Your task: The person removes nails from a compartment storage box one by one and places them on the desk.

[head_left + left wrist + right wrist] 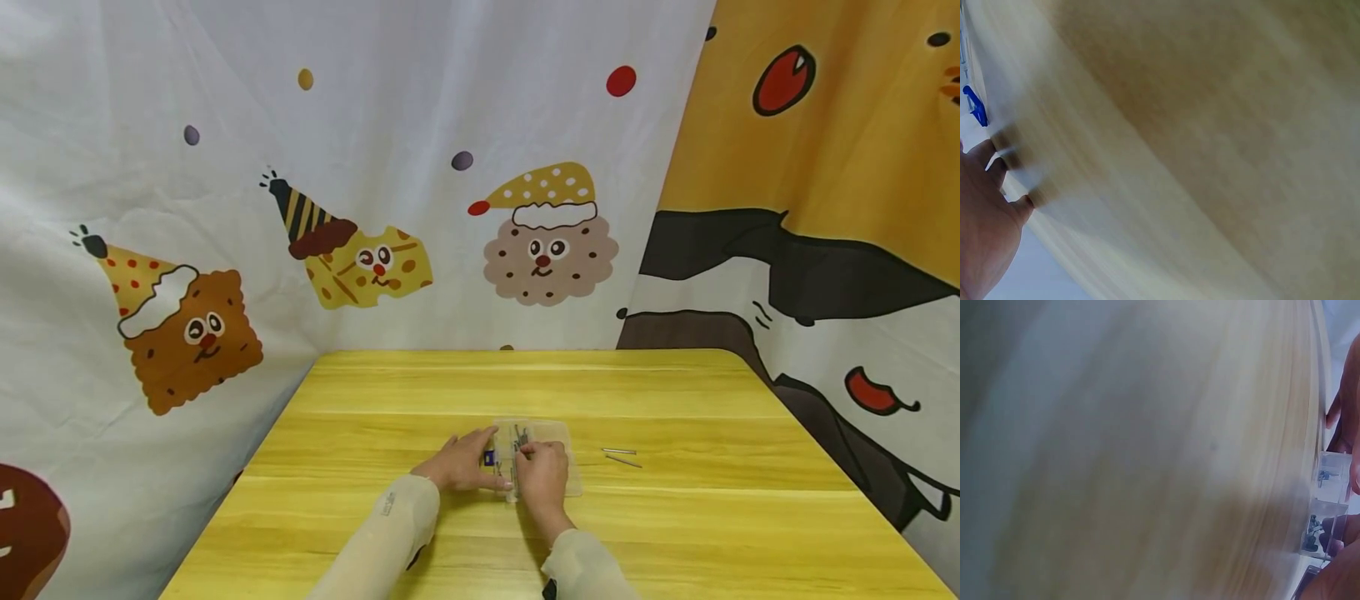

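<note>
A small clear plastic compartment box (504, 428) lies on the table with its lid (574, 482) folded out to the right. Small dark metal pieces, apparently screws (1313, 534), sit in its compartments. My left hand (463, 465) holds the box's left side, thumb at the near end and fingers at the far end. A blue patch (489, 457) shows on that side, beside the palm. My right hand (545, 477) reaches over the lid, its bent fingertips down in a compartment among the metal pieces. Whether they pinch a piece is hidden.
Two thin metal rods, an upper one (619, 451) and a lower one (624, 460), lie on the wooden table (420, 387) to the right of the box. Behind the table hangs a curtain (442, 100) printed with cartoon figures.
</note>
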Tool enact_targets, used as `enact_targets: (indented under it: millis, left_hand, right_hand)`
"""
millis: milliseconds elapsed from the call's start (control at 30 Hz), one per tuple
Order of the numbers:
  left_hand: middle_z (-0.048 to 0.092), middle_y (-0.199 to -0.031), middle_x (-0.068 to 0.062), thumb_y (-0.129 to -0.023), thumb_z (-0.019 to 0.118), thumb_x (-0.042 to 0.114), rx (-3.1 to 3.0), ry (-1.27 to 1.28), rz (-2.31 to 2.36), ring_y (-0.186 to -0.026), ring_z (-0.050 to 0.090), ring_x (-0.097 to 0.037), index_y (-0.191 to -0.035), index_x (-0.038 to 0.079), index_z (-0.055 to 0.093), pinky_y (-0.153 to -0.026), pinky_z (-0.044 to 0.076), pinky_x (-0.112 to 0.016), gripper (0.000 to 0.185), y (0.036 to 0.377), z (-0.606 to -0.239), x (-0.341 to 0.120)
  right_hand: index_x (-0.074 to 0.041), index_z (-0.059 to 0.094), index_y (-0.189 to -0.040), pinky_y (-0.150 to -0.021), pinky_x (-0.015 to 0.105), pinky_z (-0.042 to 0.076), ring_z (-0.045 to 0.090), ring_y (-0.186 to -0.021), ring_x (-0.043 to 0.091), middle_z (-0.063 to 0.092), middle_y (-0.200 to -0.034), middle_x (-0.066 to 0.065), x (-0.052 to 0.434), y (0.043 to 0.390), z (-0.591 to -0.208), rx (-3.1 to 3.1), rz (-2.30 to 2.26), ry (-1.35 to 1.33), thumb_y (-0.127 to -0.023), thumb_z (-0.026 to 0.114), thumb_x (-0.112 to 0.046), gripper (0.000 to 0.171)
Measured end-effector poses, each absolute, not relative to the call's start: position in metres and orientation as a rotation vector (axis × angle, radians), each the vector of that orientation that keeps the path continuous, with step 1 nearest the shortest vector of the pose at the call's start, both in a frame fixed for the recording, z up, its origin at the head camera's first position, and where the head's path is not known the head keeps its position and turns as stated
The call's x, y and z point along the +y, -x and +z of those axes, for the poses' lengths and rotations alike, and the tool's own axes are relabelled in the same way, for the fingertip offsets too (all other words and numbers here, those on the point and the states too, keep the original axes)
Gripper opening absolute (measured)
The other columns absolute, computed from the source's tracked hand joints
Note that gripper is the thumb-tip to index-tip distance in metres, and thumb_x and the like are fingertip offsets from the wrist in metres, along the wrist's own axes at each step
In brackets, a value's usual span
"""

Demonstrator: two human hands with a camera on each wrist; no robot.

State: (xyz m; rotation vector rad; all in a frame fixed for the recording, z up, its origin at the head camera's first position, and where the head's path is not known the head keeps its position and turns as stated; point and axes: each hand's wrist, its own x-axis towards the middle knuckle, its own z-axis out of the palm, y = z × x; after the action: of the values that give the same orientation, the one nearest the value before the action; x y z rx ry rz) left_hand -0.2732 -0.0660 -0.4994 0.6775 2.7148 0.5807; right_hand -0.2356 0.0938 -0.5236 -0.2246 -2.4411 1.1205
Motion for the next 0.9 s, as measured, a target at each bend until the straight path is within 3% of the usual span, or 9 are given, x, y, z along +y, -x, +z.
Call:
enact_targets:
  millis: [900]
  left_hand:
    - [0.033, -0.158, -0.011, -0.079, 0.069, 0.069, 2.721, -0.684, 0.597, -0.144, 0.032, -0.029, -0.159, 0.012, 0.021, -0.119, 0.015, -0.055, 0.110, 0.2732, -0.5017, -0.0657]
  right_hand:
    - [0.001, 0.077, -0.076, -0.076, 0.048, 0.051, 0.056, -0.084, 0.033, 0.057, -0.088, 0.015, 0.0947, 0.2380, -0.5235, -2.549, 1.012, 0.215, -0.076, 0.071, -0.001, 0.006]
